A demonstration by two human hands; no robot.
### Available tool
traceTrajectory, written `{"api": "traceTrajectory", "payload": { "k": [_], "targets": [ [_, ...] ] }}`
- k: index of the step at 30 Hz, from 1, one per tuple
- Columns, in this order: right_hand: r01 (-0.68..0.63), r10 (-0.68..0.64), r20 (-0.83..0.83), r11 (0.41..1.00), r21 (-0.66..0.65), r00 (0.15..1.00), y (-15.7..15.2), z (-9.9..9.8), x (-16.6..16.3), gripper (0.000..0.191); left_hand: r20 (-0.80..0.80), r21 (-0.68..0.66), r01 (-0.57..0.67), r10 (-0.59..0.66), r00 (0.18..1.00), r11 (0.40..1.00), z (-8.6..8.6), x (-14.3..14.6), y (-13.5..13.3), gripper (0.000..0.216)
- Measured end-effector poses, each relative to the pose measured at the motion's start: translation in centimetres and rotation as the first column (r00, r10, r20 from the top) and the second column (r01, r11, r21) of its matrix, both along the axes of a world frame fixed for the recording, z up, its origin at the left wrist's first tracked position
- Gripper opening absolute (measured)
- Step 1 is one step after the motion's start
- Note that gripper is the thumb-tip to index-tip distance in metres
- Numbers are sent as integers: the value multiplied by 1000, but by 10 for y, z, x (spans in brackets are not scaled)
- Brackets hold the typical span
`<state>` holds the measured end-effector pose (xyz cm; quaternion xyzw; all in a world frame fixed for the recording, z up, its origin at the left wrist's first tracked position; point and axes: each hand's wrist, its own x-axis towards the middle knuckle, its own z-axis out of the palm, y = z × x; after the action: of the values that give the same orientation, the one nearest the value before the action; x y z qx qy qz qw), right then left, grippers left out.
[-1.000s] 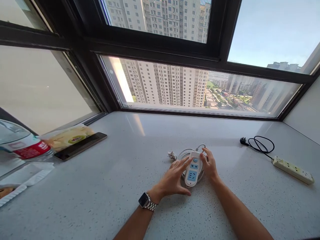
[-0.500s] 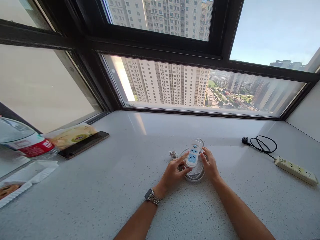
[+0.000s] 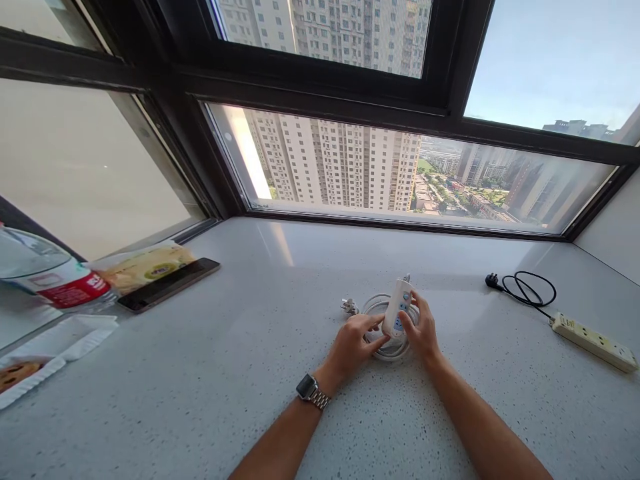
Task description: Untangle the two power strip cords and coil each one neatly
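Note:
A small white power strip [image 3: 393,313] with blue socket faces is tilted on its side, its sockets turned toward the right. My right hand [image 3: 423,328] grips it, thumb on the socket face and fingers around the far edge. The fingertips of my left hand [image 3: 356,341] pinch its lower left end. Under and around it lies its coiled white cord [image 3: 376,305] on the counter. The cord's plug [image 3: 349,306] rests just left of the coil, prongs pointing left. A watch [image 3: 313,391] is on my left wrist.
On the speckled counter [image 3: 225,387], a cream power strip [image 3: 595,342] with a black cord [image 3: 526,293] lies at right. At left are a phone [image 3: 170,285], a food packet [image 3: 145,267], a bottle [image 3: 60,280] and a white tray [image 3: 83,331] with a cookie. A window frame [image 3: 400,225] borders the back.
The white power strip has been rolled from facing up to facing right, and it has moved slightly right. My right hand has shifted from beside it to gripping it across the sockets.

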<state>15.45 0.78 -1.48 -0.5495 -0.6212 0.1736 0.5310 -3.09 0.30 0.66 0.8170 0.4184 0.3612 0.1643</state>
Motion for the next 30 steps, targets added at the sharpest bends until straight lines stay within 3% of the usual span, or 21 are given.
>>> {"api": "traceTrajectory", "payload": {
  "k": [5, 10, 13, 19, 27, 30],
  "targets": [
    [5, -7, -54, 999, -47, 999, -2, 2, -3, 82, -111, 32, 77, -73, 991, 996, 0, -1, 0, 26],
    [79, -99, -265, 993, -87, 959, 0, 4, 2, 77, -9, 21, 4, -4, 1000, 1000, -5, -2, 1, 57],
    [104, -145, -333, 985, -138, 932, 4, 5, 10, 68, 5, 28, -14, 13, 1000, 1000, -6, -2, 2, 61],
    [109, -169, -313, 974, -200, 935, 5, 7, 16, 59, 21, 77, 1, -3, 1000, 997, -6, -3, 3, 39],
    [119, -150, -154, 974, -194, 977, 7, 6, 19, 48, -44, 143, 158, -153, 987, 977, 0, 2, -5, 65],
    [128, -156, -153, 976, -177, 976, 7, 7, 20, 47, -5, 169, 189, -191, 982, 967, 2, 3, -8, 64]
  ]
}}
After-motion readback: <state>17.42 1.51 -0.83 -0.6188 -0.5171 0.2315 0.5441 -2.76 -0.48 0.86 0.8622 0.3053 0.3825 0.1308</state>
